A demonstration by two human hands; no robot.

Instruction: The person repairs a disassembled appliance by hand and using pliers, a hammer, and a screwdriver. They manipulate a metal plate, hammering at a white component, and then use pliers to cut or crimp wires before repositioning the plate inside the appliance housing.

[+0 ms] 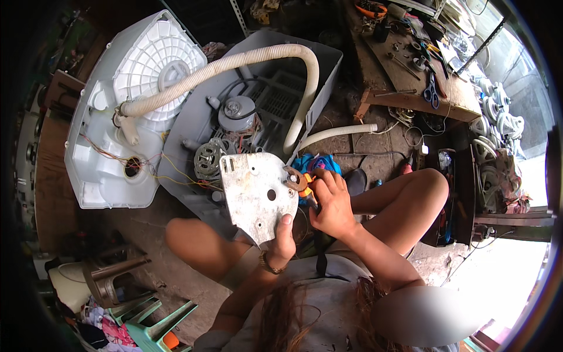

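My left hand grips a white, stained metal plate by its lower edge, thumb on its face. The plate is tilted up over my lap, with a large hole near its middle and several smaller ones. My right hand is closed round pliers with orange grips. Their rusty, curved head sits against a bolt at the plate's right edge. Just beyond the plate lies a grey plastic housing holding a round motor and a metal-framed part.
A white plastic tub section with loose wires stands at the left. A corrugated hose arches over the housing. Scissors and other tools lie on a wooden bench at far right. A green stool is at lower left.
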